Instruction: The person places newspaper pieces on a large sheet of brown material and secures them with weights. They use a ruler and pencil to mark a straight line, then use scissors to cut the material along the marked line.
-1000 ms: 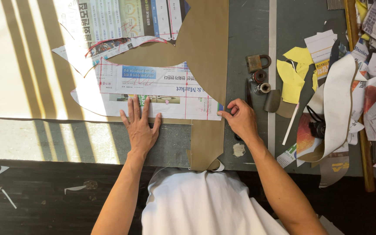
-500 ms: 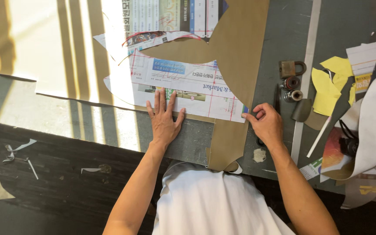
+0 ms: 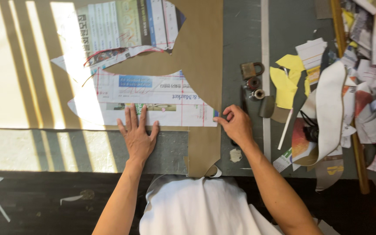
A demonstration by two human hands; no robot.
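My left hand (image 3: 137, 134) lies flat, fingers spread, on the lower edge of a newspaper pattern piece (image 3: 153, 101) that rests on a tan sheet of leather-like material (image 3: 201, 39). At the pattern's lower right corner, by the tan sheet's right edge, my right hand (image 3: 236, 124) has its fingers curled and pinched. Whether it holds a small tool I cannot tell. A second newspaper pattern (image 3: 122, 26) lies above, near the top of the view.
A grey work table (image 3: 240, 30) carries a padlock (image 3: 250, 69), small round metal pieces (image 3: 255, 88), yellow scraps (image 3: 283, 85), a white strip (image 3: 330, 109) and a heap of paper offcuts (image 3: 370, 78) at right. A wooden stick (image 3: 349, 100) runs down the right side. Dark floor with scraps lies below.
The view has shifted right and back. Both hands stay on the pattern's lower edge and corner, barely moved.
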